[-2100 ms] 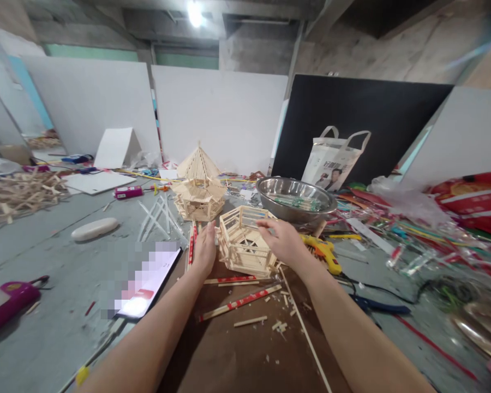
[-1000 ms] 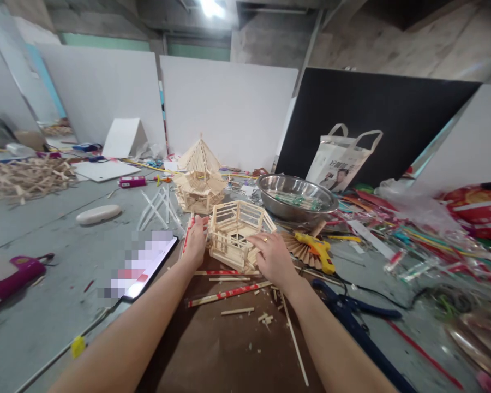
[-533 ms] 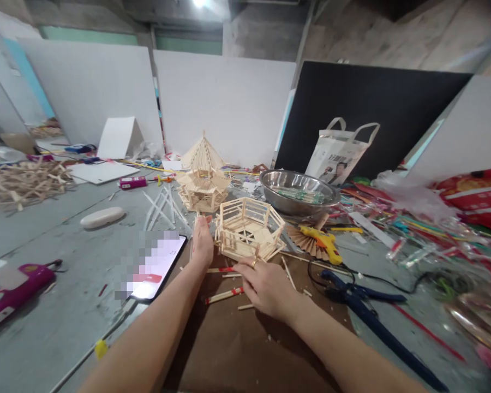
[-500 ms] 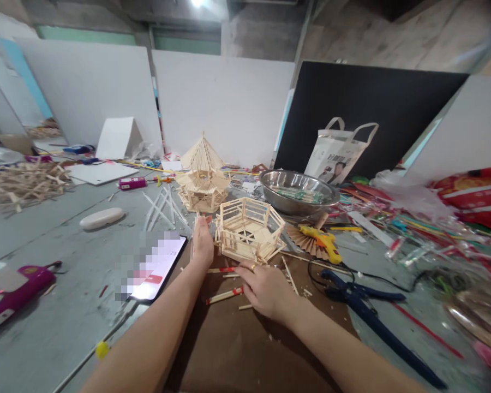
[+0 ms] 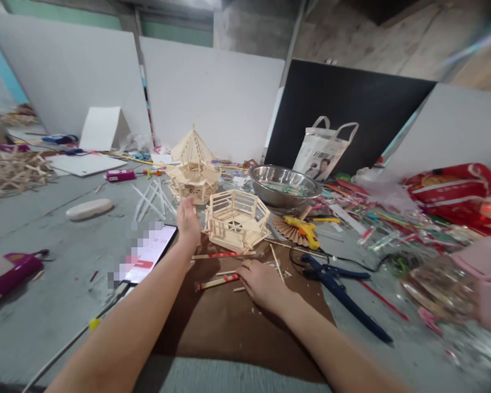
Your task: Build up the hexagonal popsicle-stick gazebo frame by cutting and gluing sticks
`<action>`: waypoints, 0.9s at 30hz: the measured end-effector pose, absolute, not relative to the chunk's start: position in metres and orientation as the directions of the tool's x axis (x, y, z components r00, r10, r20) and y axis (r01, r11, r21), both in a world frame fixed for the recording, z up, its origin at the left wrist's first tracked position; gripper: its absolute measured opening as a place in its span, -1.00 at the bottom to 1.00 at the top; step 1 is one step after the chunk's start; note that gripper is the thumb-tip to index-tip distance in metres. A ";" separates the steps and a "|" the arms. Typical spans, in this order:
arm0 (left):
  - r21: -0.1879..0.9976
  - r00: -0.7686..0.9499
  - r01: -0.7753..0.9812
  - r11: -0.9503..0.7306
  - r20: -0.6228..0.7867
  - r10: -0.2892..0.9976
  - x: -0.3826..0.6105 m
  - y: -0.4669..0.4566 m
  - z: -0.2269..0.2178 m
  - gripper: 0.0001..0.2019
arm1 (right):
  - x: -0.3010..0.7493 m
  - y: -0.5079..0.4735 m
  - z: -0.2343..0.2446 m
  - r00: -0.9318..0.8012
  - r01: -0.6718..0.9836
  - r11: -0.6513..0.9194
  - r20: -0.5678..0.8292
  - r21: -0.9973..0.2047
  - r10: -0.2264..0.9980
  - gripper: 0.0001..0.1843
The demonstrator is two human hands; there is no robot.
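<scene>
My left hand [image 5: 189, 225] is raised beside the roofed stick pavilion [image 5: 193, 169], its fingers closed together. What it holds, if anything, is hidden. My right hand [image 5: 264, 283] rests low over the brown mat [image 5: 229, 333], fingers somewhat apart over loose wooden sticks and touching them. Near its fingertips lies a pair of sticks with a red paper band [image 5: 217, 282]. Another red-banded stick [image 5: 225, 255] is just beyond. Between and past my hands stands an open, many-sided stick frame with railings [image 5: 237, 222].
A phone [image 5: 150, 254] lies left of my left forearm. On the right are blue-handled cutters [image 5: 347, 297], a yellow glue gun [image 5: 305, 232] with its cable, and a steel bowl [image 5: 284, 185]. Behind stand a white bag [image 5: 323, 150] and panels. Wrappers litter the far right.
The view has shifted, so the scene sits further left. My right hand has drawn back slightly from the stick frame toward the loose sticks. My left hand remains raised by the pavilion.
</scene>
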State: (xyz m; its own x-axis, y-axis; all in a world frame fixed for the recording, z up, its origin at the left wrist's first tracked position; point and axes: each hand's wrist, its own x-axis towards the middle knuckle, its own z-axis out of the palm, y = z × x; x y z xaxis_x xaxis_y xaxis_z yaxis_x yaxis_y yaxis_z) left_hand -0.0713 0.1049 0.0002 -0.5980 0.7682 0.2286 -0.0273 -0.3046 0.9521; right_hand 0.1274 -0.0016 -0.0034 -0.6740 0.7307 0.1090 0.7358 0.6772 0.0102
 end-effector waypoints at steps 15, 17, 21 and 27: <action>0.890 -0.536 0.381 -0.253 0.435 0.724 -0.059 0.022 -0.004 -0.63 | 0.186 0.018 0.008 -0.106 0.960 0.177 0.303 -0.217 0.947 -0.51; 0.837 -0.428 0.497 -0.232 0.468 0.773 -0.053 0.016 -0.009 -0.63 | 0.187 0.018 0.009 -0.088 0.963 0.155 0.288 -0.219 0.953 -0.53; 0.681 -0.166 0.646 -0.346 0.567 0.807 -0.042 0.012 -0.008 -0.68 | 0.185 0.019 0.007 -0.040 0.972 0.090 0.222 -0.218 0.974 -0.64; 0.609 -0.025 0.691 -0.389 0.558 0.829 -0.039 0.015 -0.012 -0.80 | 0.186 0.022 -0.001 -0.074 0.961 0.129 0.221 -0.245 0.972 -0.74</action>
State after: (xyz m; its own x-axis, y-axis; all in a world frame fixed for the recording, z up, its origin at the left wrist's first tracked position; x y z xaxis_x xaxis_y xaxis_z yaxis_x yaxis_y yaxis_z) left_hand -0.0385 0.0148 -0.0119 -0.0252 0.8293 0.5583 0.6911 -0.3891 0.6091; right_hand 0.1856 0.0223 -0.0008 -0.0742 0.9724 0.2211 0.9610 0.1290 -0.2445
